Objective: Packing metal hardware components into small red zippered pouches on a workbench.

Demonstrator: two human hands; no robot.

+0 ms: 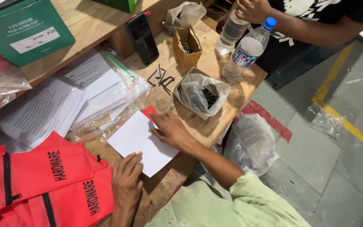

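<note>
White paper sheet [141, 143] is lying flat on the wooden bench [215, 126], left hand [127, 180] pressing its near edge, right hand [171, 130] flattening its far corner, both open-palmed, probably squaring it for folding beside red pouches [43, 176], screws beyond

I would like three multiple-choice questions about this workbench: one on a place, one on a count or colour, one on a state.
1. Where does the black phone lie?
A. on the floor
B. on the wooden bench, beyond the white paper
C. inside a box

2. How many clear bottles stand at the bench's far edge?
A. two
B. four
C. none

3. How does the right hand meet the white paper?
A. pressed flat on it
B. lifted clear
C. crumpling it

Answers: 1 B, it rests against the raised wooden ledge. 2 A, one capped blue, one held by another person. 3 A, as does the left hand.
</note>
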